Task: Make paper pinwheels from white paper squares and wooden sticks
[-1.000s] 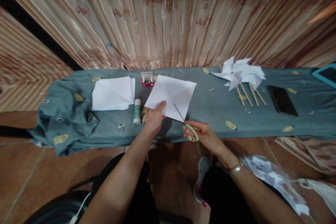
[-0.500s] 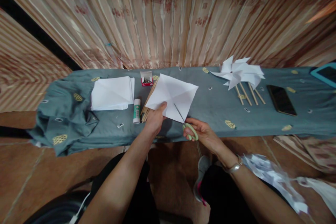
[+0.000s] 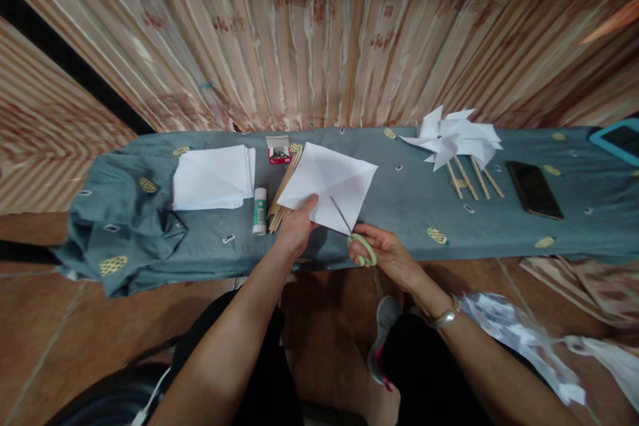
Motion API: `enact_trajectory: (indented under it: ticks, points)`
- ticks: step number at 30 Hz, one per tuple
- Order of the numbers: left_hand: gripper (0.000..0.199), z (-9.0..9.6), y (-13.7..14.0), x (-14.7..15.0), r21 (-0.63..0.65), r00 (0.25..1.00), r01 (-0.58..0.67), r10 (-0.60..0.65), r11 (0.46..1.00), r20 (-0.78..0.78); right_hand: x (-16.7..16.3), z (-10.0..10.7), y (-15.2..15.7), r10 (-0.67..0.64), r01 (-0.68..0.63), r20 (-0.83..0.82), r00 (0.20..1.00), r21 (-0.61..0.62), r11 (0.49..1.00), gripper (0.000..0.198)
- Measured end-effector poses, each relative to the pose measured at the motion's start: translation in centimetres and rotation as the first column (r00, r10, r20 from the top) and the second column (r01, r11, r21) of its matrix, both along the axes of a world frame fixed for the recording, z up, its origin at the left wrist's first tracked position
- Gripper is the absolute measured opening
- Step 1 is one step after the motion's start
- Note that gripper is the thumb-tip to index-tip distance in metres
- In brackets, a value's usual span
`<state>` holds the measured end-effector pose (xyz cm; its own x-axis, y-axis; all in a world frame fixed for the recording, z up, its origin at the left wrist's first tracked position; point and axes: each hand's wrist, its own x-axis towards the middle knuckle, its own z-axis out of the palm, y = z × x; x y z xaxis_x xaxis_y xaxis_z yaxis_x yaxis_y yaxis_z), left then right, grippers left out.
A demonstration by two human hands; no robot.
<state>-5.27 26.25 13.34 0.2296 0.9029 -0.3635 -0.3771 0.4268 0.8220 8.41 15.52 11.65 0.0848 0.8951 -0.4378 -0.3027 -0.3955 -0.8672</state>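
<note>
My left hand (image 3: 298, 225) grips the lower left edge of a square sheet of white paper (image 3: 332, 176), thumb on top and fingers underneath. Faint diagonal creases cross the sheet. In my right hand (image 3: 382, 247) is a pair of scissors (image 3: 367, 249) with light green handles. One blade lies over the paper, running from the lower corner toward the middle; the other blade is hidden beneath. Wooden sticks (image 3: 282, 194) lie partly under the sheet's left side. Beside them a glue stick (image 3: 259, 212) stands near my left hand.
A stack of white paper (image 3: 212, 180) lies at left, near a small open red box (image 3: 279, 150) of metal pins. White paper pinwheels (image 3: 452, 136) on sticks lie at right, then a black phone (image 3: 535, 190) and a blue-edged device (image 3: 619, 141). A plastic bag (image 3: 519, 333) sits below the table.
Almost nothing differs. Both hands, the paper and the scissors keep nearly the same position, with only a slight shift of the whole view.
</note>
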Motion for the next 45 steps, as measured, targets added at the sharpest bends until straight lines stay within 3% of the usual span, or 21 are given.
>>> enact_trajectory:
  ticks: [16, 28, 31, 35, 40, 43, 45]
  points:
    - [0.049, -0.2, -0.2, 0.1, 0.007, 1.000, 0.026, -0.026, 1.000, -0.004, -0.3, 1.1, 0.3, -0.014, 0.014, -0.007, 1.000, 0.009, 1.000, 0.043]
    - [0.046, -0.2, -0.3, 0.3, -0.002, 0.999, -0.011, 0.011, 1.000, 0.044, -0.5, 0.3, 0.3, 0.003, -0.004, 0.014, 1.000, 0.023, 1.000, 0.042]
    - [0.047, -0.3, -0.1, 0.4, 0.026, 0.996, -0.011, 0.008, 1.000, 0.087, -0.6, 0.1, 0.1, 0.039, -0.040, 0.024, 0.999, 0.049, 0.998, 0.042]
    - [0.045, -0.4, 0.8, -0.1, 0.048, 0.991, -0.072, 0.066, 0.996, 0.120, 0.4, 0.5, -0.6, 0.191, -0.191, 0.000, 0.982, 0.041, 0.981, 0.049]
    - [0.047, -1.2, 2.3, -1.3, 0.127, 0.983, -0.175, 0.166, 0.976, 0.079, 5.5, 2.1, -2.7, 0.308, -0.306, 0.036, 0.951, -0.062, 0.950, 0.053]
    - [0.048, -1.8, 2.2, -1.7, 0.221, 0.991, -0.114, 0.128, 0.969, -0.049, 8.4, 2.5, -3.2, 0.182, -0.181, 0.141, 0.973, -0.022, 0.983, 0.053]
    - [0.047, -1.9, 1.7, -1.5, 0.275, 0.989, 0.002, 0.039, 0.961, -0.142, 9.2, 2.5, -2.7, -0.034, 0.007, 0.237, 0.971, 0.113, 0.994, 0.054]
